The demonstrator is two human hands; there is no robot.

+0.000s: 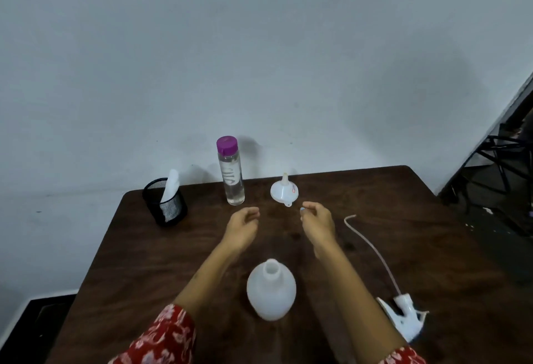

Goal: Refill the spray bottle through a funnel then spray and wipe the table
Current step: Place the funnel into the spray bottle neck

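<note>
The spray bottle [271,291] stands upright near the front edge of the table [403,219], between the person's two forearms. It is a squat, rounded body of cloudy white plastic with a short neck, and its mouth is open, with no head screwed on. The spray head [403,317] lies on its side toward the table's right edge, white, with a long thin tube [372,248] curving away toward the back. Both hands hover above the middle of the table, holding nothing: the left hand [242,228] has its fingers loosely curled, and the right hand [317,223] likewise, fingertips near the funnel [284,192]. The white funnel rests spout-up near the back edge. Left of it stands a clear water bottle [232,179] with a purple cap, then a black mesh cup [164,202] holding a white cloth [170,190].
</note>
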